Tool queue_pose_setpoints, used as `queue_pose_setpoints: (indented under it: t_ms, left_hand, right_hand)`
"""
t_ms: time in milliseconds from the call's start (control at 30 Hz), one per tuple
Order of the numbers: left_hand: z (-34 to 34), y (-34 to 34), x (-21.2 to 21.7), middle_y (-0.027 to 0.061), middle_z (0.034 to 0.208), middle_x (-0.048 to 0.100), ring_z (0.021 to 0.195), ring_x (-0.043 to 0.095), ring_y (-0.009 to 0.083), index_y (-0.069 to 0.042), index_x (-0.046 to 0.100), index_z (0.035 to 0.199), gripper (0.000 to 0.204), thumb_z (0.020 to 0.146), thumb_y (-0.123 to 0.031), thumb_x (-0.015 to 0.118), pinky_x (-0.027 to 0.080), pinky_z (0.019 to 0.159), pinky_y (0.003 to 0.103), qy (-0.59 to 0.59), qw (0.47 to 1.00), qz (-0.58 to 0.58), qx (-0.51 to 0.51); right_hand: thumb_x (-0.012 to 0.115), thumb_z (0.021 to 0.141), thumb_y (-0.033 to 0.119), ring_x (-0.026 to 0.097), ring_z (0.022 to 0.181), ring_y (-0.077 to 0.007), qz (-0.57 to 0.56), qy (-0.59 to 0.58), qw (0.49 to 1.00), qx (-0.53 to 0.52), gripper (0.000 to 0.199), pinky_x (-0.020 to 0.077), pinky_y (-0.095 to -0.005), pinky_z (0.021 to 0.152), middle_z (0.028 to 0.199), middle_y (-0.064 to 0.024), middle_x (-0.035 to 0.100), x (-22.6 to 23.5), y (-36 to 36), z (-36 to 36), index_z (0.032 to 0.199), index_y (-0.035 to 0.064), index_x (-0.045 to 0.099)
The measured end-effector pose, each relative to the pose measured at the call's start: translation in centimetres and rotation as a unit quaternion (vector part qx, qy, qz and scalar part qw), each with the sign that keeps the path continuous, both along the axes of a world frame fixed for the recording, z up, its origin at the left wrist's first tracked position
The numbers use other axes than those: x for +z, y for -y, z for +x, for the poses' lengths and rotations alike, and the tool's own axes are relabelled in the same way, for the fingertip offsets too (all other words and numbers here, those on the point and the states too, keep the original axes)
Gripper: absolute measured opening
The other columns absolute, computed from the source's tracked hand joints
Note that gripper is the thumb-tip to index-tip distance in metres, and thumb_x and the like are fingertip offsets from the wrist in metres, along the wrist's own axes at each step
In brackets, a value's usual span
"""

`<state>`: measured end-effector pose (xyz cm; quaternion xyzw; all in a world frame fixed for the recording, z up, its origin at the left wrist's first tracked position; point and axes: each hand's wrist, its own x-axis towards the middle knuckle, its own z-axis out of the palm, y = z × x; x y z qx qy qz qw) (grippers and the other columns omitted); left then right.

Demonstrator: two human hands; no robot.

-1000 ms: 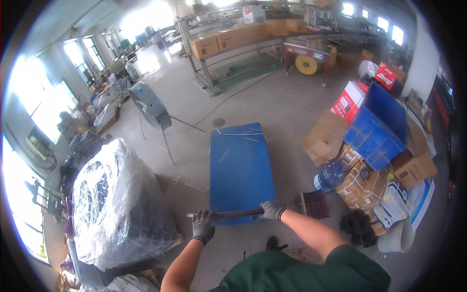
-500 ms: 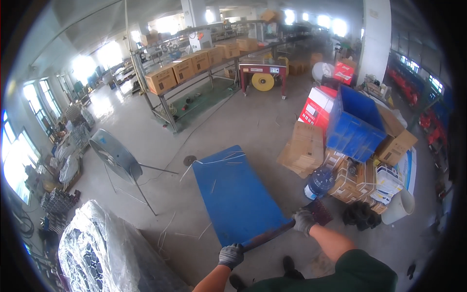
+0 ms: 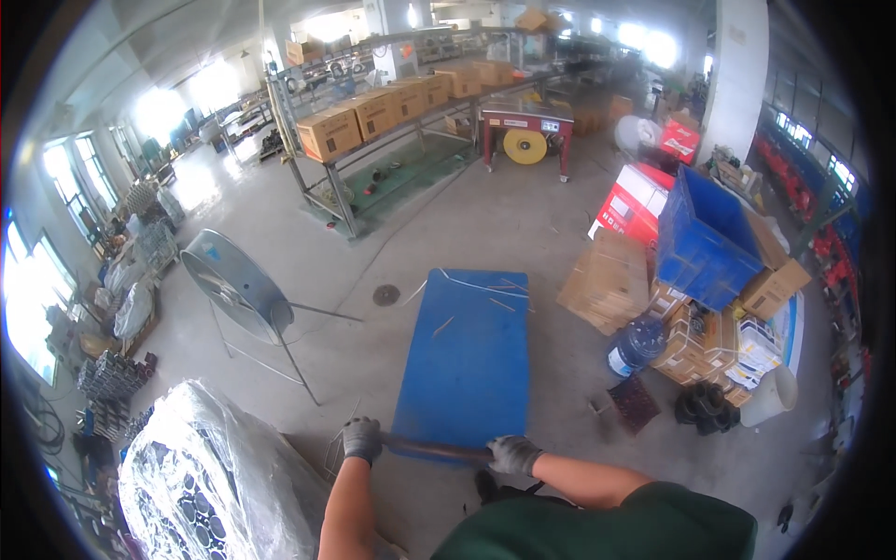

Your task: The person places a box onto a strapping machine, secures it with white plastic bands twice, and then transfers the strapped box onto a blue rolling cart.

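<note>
A flat blue platform cart [image 3: 467,359] lies in front of me, its long side pointing away. Several thin pale strips [image 3: 499,289] rest on its far end, and a shorter one sits nearer its middle. Across the near end runs a dark handle bar [image 3: 431,449]. My left hand [image 3: 362,440], in a grey glove, is closed around the bar's left end. On the bar's right end, my gloved right hand [image 3: 514,455] is closed too. The cart's wheels are hidden from view.
At left stand a large floor fan [image 3: 238,285] and a plastic-wrapped stack [image 3: 219,476]. To the right are a blue bin [image 3: 705,243], flattened cardboard [image 3: 607,280], a blue water jug [image 3: 637,345] and black rings [image 3: 705,408]. A strapping machine [image 3: 525,126] and carton-laden conveyor [image 3: 411,103] stand ahead.
The cart has turned clockwise: its far end swung right and its near end moved left. Both my hands shifted left with the bar, keeping their hold.
</note>
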<state>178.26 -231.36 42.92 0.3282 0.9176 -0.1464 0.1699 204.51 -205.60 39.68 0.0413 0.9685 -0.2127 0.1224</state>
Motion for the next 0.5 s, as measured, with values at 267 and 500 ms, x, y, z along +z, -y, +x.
queue_pose_setpoints:
  t_ms: [267,500]
  left_hand:
    - [-8.1,-6.5,-1.4,0.0108,0.144,0.046,0.137,0.038,0.0364,-0.014,0.057,0.128,0.051,0.079,-0.019,0.068,0.041,0.107,0.048,-0.052,0.952,0.300,-0.024]
    - [-11.9,5.3,-13.1,0.0186,0.118,0.063,0.105,0.062,0.0415,-0.015,0.059,0.125,0.042,0.086,-0.033,0.061,0.050,0.091,0.047,0.250,0.922,0.289,0.063]
  right_hand:
    - [0.063,0.081,0.025,0.067,0.089,-0.0398,-0.027,-0.075,0.995,-0.061,0.034,0.0547,-0.0463,0.082,0.093,-0.0196,0.069,-3.2,-0.2,-21.2,0.108,0.0054,0.065]
    - [0.068,0.074,0.025,0.068,0.093,-0.0380,-0.135,0.014,0.978,-0.158,0.035,0.0540,-0.0463,0.081,0.096,-0.0222,0.070,-3.3,-9.0,-38.3,0.104,0.0069,0.068]
